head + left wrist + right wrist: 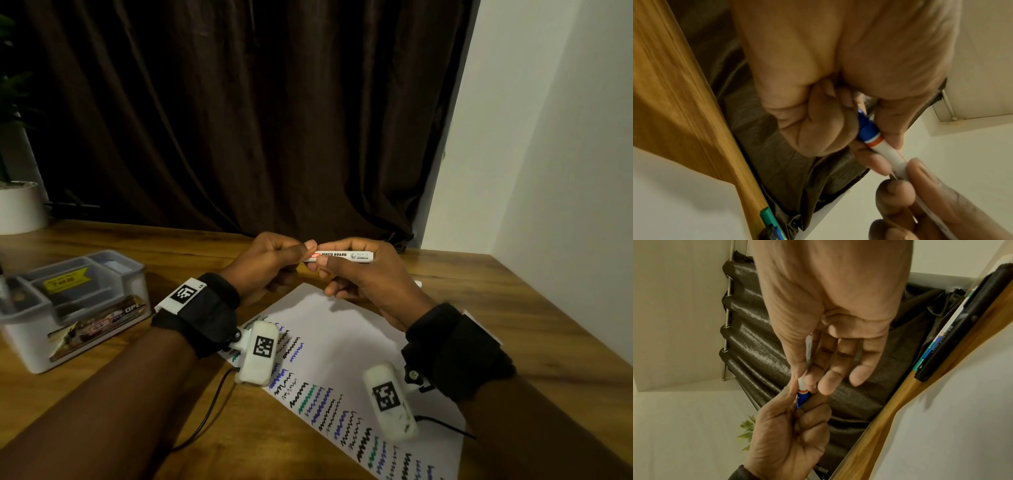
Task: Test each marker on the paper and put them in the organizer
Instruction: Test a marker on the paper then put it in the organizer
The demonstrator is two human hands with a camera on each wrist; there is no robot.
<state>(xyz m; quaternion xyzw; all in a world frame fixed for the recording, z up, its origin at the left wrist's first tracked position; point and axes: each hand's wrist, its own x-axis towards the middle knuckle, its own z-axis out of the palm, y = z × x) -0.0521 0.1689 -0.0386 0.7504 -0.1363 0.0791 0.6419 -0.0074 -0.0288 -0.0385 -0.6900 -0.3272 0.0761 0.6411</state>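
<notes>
A white whiteboard marker point(342, 256) point(892, 156) with a blue cap point(867, 128) point(802, 398) is held level above the far end of the paper point(342, 342). My left hand point(274, 263) point(818, 123) grips the blue cap end in curled fingers. My right hand point(352, 270) point(818, 369) pinches the white barrel between thumb and fingers. The cap sits on the barrel. The paper bears several black, blue and green squiggles. The white organizer point(72, 308) with grey compartments stands at the left of the table.
The wooden table point(496, 308) ends at a white wall on the right and a dark brown curtain point(239, 120) behind. A white plant pot point(20, 205) stands at the far left. Other markers point(768, 217) point(941, 340) lie on the table. Black cables trail from both wrist cameras.
</notes>
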